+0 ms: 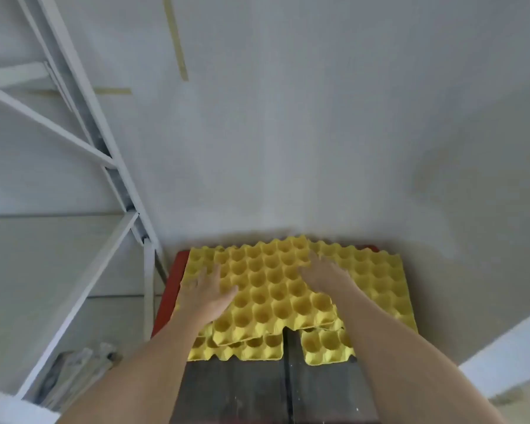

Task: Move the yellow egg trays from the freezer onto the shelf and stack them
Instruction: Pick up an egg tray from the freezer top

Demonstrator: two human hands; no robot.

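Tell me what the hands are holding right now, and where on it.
Nothing is gripped. Both the left hand and right hand lie flat, fingers straight, on the top yellow egg tray.

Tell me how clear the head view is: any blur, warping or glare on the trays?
Head view: soft even light, no glare on the yellow egg trays; left hand and right hand slightly motion-blurred; wide-angle warping bends the white shelf frame.

Yellow egg trays (276, 289), honeycomb cups; red shelf edge (169, 289); white frame (83, 123).
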